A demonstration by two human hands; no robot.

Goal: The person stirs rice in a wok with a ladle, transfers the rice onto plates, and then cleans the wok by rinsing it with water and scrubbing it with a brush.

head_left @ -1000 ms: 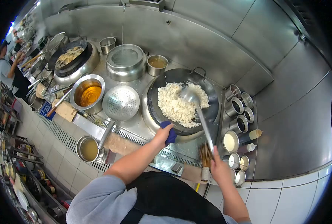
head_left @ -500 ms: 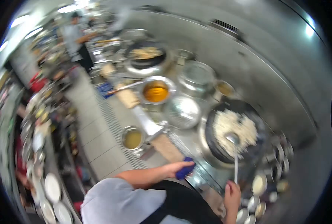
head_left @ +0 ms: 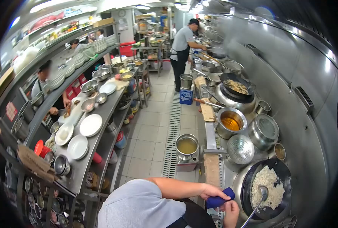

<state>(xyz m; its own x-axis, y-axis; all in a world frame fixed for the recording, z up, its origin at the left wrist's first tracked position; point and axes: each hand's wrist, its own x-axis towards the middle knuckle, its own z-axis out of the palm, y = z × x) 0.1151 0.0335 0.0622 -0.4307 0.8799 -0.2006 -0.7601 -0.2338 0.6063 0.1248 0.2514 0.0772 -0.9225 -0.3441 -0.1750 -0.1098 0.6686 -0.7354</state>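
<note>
A folded dark blue cloth (head_left: 219,199) is gripped in my left hand (head_left: 211,191), thumb lying along its top. My right hand (head_left: 231,211) is closed against the lower edge of that cloth, its fingertips pinching there. Just to the right, a large black wok (head_left: 246,190) holds a heap of white rice (head_left: 269,186). A metal ladle (head_left: 263,193) rests with its bowl on the rice, and its handle slants down past my right hand without being held.
A perforated strainer (head_left: 240,149), a pot of orange oil (head_left: 231,121) and a lidded pot (head_left: 265,131) line the stove. On the left runs a counter with white plates (head_left: 91,125). A co-worker (head_left: 183,49) stands further up the aisle by another wok (head_left: 237,84).
My right hand has let go of the ladle handle and come over to the cloth in my left hand. The view has swung left and up, showing more of the aisle.
</note>
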